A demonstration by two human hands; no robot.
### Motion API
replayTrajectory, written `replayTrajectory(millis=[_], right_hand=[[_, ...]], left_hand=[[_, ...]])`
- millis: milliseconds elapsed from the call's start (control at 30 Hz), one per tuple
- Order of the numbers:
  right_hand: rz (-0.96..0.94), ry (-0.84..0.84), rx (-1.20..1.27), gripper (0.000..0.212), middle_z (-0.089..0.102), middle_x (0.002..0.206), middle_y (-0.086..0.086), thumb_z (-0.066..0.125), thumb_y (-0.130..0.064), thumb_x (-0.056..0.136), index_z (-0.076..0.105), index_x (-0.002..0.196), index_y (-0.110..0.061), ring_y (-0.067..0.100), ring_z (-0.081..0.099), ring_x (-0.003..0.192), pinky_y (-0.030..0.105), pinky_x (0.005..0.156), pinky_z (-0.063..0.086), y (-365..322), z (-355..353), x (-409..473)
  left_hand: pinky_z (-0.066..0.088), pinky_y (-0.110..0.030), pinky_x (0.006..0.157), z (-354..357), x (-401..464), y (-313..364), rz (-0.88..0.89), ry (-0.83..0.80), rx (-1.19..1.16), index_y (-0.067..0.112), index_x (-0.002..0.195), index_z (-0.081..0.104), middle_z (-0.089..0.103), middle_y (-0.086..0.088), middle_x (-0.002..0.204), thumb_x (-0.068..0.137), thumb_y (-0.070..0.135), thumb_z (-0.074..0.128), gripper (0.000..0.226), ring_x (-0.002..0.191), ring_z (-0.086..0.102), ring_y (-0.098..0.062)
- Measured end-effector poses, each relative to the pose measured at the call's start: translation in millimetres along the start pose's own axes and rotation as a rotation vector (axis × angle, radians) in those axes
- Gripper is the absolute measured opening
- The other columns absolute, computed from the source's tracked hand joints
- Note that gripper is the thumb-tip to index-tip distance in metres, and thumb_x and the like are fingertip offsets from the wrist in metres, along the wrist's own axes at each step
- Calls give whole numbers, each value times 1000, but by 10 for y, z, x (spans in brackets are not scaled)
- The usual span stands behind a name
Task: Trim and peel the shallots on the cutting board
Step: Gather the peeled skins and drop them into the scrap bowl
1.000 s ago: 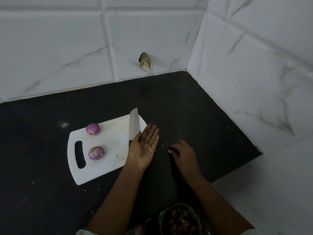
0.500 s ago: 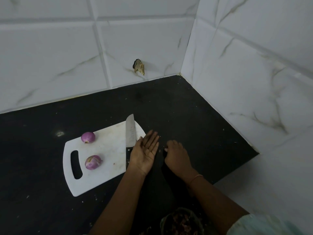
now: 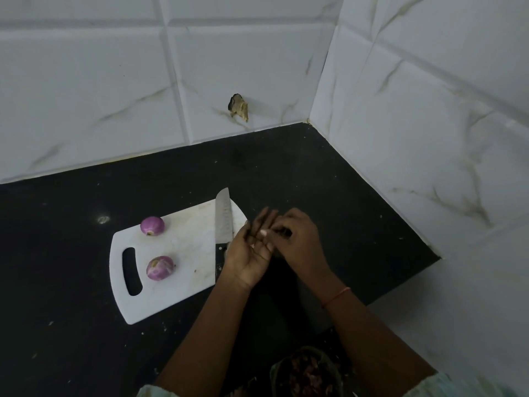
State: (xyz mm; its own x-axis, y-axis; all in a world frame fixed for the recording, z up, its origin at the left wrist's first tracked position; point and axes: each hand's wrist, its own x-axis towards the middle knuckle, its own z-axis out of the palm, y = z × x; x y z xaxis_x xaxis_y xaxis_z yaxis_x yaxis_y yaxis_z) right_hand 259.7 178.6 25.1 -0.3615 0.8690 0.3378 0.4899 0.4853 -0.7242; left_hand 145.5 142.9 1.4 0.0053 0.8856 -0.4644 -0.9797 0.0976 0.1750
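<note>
A: Kitchen corner, dim light. Your left hand (image 3: 248,255) lies palm up, fingers straight and released, just right of the cutting board (image 3: 183,270). Your right hand (image 3: 297,242) bends over it, fingertips pinched at the left palm, likely dropping small scraps; what it pinches I cannot tell.

B: And the shallots?

A: Two, both looking peeled: the far shallot (image 3: 152,225) near the board's back edge, the near shallot (image 3: 159,267) beside the handle slot. The knife (image 3: 222,224) rests along the board's right edge, tip overhanging the back edge, handle by your left wrist.

B: How do you do this well?

A: Keep the cupped palm level and gather every bit before tipping it into the scrap bowl (image 3: 307,371) near your body. Mind the blade close to your left hand. The black counter (image 3: 71,325) gives open room left; tiled walls close the right and back.
</note>
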Motion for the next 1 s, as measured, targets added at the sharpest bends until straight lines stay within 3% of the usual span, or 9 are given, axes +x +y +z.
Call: replayTrajectory(millis=[67,133,233,300,367,433,533,767,1000], right_hand=[[8,77,71,12,64,91,-4,64,-3,86,69,93,-12,8,61,86,23,77,50,79,-36,-25],[125,112,84,31,68,101,1,51,9,87,62,111,-9,10,65,94,24,86,52,180,-72,-78],[304,8,66,47,65,116,2,46,8,90,45,132,-14,15,65,105,15,89,46,349,-42,-309],[281,-136,36,55,53,135,-2,46,0,93,32,143,-18,12,54,122,20,101,41,383,48,-510],[129,-238,-126,60,31,149,-9,46,-13,96,22,151,-15,5,29,140,24,118,20,414,141,-636],[-11,-306,-280,65,21,155,-8,43,-25,97,15,154,-11,5,15,145,27,122,7,464,186,-666],[-102,-412,-306,68,21,160,3,39,-28,93,15,154,-10,10,18,147,32,122,13,510,143,-628],[-150,-461,-302,67,33,155,10,37,-23,88,24,152,-8,5,25,140,10,115,3,510,-74,-746],[-214,-456,-270,60,32,155,8,41,-19,94,25,151,-9,19,39,138,29,117,25,623,-272,-978]], left_hand=[[43,-38,109,-24,-5,28,11,2,-14,0,126,61,60,-20,134,106,28,31,46,128,56,-31],[39,-40,112,-48,2,103,43,12,-43,0,126,61,62,-20,133,107,29,29,47,128,55,-31],[40,-42,111,-55,-23,238,109,17,-86,0,123,62,64,-21,128,107,27,29,46,127,56,-32],[40,-42,111,-78,-31,298,125,9,-112,0,122,63,65,-22,127,107,27,30,46,126,56,-33],[40,-42,111,-76,-58,325,123,10,-117,1,123,63,64,-21,128,107,28,30,46,126,56,-33],[42,-41,109,-83,-90,295,90,5,-90,1,124,63,64,-21,129,107,29,30,46,126,56,-32],[44,-41,107,-109,-155,188,6,9,-32,1,127,61,63,-20,131,107,30,29,47,127,55,-31],[50,-43,98,-281,-340,28,-57,14,16,2,129,60,61,-20,133,106,32,29,49,128,55,-32],[47,-45,100,-518,-872,-338,-338,-41,263,-6,115,69,61,-25,131,100,24,36,47,121,60,-34]])
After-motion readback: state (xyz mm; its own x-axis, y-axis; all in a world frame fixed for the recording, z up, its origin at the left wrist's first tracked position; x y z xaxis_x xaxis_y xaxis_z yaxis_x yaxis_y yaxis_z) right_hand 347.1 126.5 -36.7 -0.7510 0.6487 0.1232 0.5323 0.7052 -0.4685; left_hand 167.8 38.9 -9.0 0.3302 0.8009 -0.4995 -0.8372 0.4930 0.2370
